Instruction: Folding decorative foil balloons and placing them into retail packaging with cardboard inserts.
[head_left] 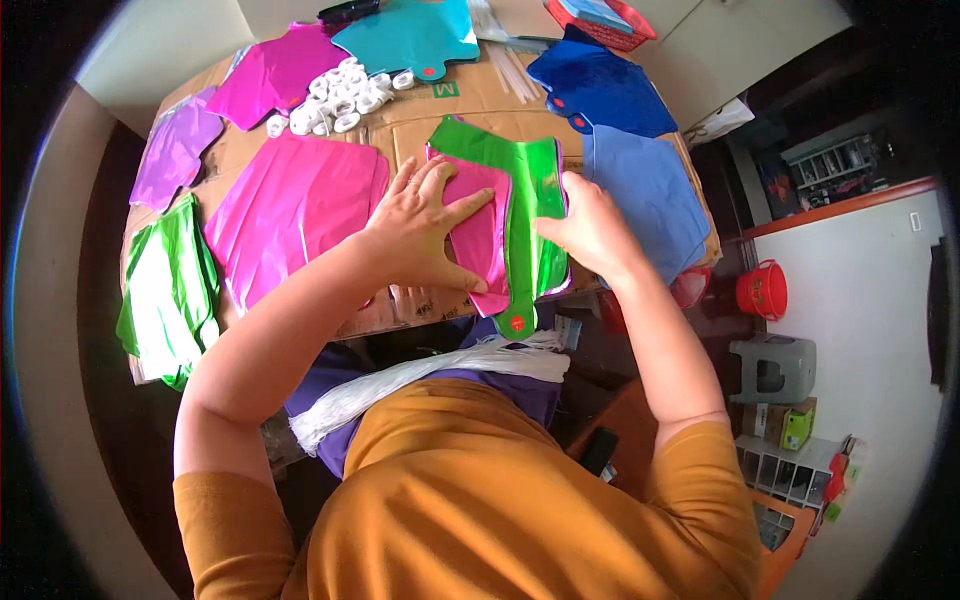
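A shiny green foil sheet (520,215) lies in front of me, with a rounded tab marked by a red dot at its near end. On its left part rests a smaller pink foil piece (485,235). My left hand (415,220) presses on the pink piece with fingers spread. At the green sheet's right edge, my right hand (595,230) pinches it, thumb on top and the other fingers largely hidden at the edge. Purple shows along the borders beneath the green. To the left lies a wide pink foil stack (300,205), partly behind my left forearm.
The cardboard-covered table (410,120) also bears purple (175,150), magenta (275,75), teal (410,40), dark blue (600,85), light blue (645,190) and green foil stacks (170,290). White rings (345,95) form a pile. White strings (420,380) lie across my lap.
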